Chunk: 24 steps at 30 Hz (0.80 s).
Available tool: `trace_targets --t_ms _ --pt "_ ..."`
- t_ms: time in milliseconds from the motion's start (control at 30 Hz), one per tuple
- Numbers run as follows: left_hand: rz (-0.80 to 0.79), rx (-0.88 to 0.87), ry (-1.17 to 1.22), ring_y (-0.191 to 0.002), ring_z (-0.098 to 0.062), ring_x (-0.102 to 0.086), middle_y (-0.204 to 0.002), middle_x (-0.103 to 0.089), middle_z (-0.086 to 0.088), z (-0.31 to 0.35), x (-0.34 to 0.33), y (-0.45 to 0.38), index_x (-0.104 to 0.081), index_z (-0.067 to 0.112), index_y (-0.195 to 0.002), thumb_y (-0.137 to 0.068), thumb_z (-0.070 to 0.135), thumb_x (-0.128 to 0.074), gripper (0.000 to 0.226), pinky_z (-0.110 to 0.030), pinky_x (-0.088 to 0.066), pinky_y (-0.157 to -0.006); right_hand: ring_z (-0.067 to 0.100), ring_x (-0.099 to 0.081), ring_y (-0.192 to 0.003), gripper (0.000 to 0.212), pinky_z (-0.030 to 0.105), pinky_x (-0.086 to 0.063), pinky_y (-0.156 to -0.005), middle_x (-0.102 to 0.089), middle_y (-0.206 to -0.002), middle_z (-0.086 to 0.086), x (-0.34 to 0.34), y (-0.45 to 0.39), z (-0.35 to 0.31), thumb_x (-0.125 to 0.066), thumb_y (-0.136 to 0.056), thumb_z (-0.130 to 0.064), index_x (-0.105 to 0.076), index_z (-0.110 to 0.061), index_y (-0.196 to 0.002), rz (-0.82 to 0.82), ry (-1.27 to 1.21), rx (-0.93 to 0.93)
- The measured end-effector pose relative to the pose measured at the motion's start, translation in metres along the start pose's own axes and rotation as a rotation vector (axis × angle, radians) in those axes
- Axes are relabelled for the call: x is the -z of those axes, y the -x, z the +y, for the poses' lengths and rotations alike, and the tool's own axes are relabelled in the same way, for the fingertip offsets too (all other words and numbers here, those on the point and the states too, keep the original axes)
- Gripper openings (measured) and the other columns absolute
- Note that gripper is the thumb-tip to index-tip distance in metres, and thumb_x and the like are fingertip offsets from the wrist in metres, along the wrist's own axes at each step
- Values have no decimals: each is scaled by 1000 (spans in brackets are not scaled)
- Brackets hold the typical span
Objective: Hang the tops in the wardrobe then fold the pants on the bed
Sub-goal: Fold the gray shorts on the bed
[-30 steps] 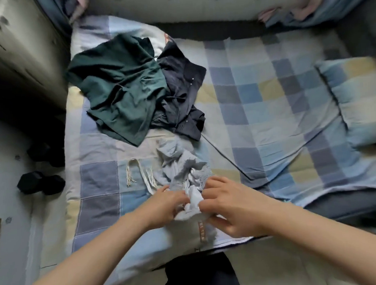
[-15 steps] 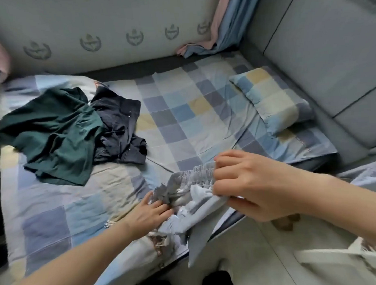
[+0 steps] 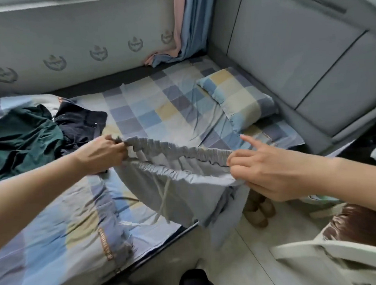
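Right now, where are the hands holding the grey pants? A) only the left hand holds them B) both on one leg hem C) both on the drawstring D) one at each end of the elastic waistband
D: the left hand and right hand each pinch an end of the grey pants at the stretched waistband, legs hanging.

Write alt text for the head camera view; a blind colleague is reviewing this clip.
Two bare hands, left hand and right hand, stretch the elastic waistband of light grey drawstring pants over the edge of a bed with a checked sheet. A dark green garment and a dark navy garment lie crumpled at left; a matching checked pillow lies by the grey padded headboard.
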<state>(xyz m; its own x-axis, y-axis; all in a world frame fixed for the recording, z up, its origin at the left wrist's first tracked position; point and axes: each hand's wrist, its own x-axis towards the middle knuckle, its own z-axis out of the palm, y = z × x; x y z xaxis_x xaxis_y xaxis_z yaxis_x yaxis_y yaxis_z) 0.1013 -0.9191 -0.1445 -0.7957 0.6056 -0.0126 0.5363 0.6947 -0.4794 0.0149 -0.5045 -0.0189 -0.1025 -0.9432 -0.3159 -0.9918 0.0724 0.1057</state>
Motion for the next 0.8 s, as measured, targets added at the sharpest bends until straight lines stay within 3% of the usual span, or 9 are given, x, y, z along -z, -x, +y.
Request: trace_targets --t_ms 167,233,300,367,467,567,633,733,800 --pt "8 -109 21 -73 -22 -69 -83 -69 -7 -9 35 -13 -71 7 -75 -80 8 -55 17 -35 -57 -61 16 -57 -101 34 66 -25 -108 -55 -86 -6 -14 26 42 -31 -95 -47 -49 -23 -79 32 110 -82" --pt "5 -148 95 -84 -20 -71 -98 -71 -8 -11 47 -11 -73 6 -82 -86 9 -50 23 -36 -60 -69 19 -56 -89 26 69 -29 -104 -54 -75 -5 -26 25 58 -37 -99 -31 -52 -19 -82 72 145 -100" --pt "-31 -142 127 -86 -20 -72 -107 -72 -8 -11 54 -11 -75 7 -79 -80 6 -65 9 -34 -60 -75 19 -50 -92 12 71 -20 -107 -52 -79 -5 -34 22 73 -46 -93 -7 -52 -17 -97 15 154 -133" --pt "-79 -165 138 -85 -19 -72 -105 -72 -3 -8 56 -14 -76 12 -79 -72 9 -78 8 -33 -60 -80 18 -47 -96 30 71 -14 -109 -48 -81 -6 -32 19 83 -49 -84 4 -48 -18 -103 -74 126 -144" --pt "-230 -326 128 -96 -17 -66 -94 -67 6 10 48 -12 -73 23 -80 -78 17 -75 7 -35 -50 -91 21 -51 -99 32 74 -18 -105 -51 -83 -3 -27 12 90 -53 -79 6 -49 -19 -99 -10 195 -50" --pt "-369 -505 66 -137 -20 -43 -115 -66 3 26 29 -12 -74 24 -82 -79 17 -72 9 -47 -35 -104 31 -52 -115 41 70 -29 -101 -59 -99 -1 -24 4 94 -62 -70 6 -50 -23 -96 163 265 137" --pt "-423 -447 67 -145 -18 -31 -124 -63 3 19 21 -13 -74 22 -89 -82 15 -69 11 -49 -37 -105 34 -44 -123 43 61 -32 -103 -59 -112 -5 -19 -1 96 -60 -71 5 -46 -26 -97 227 257 238" --pt "-279 -222 56 -109 -13 -62 -93 -68 8 -17 14 -9 -69 27 -80 -74 21 -80 14 -32 -50 -78 31 -38 -124 37 47 -29 -103 -56 -119 -11 -7 -9 101 -52 -75 1 -49 -28 -96 226 225 305" --pt "-260 -135 50 -84 -18 -66 -75 -65 5 -39 10 -5 -69 22 -74 -62 21 -88 23 -31 -51 -63 28 -41 -115 33 41 -34 -99 -56 -111 -12 1 -17 105 -51 -76 -1 -51 -28 -94 197 192 301"
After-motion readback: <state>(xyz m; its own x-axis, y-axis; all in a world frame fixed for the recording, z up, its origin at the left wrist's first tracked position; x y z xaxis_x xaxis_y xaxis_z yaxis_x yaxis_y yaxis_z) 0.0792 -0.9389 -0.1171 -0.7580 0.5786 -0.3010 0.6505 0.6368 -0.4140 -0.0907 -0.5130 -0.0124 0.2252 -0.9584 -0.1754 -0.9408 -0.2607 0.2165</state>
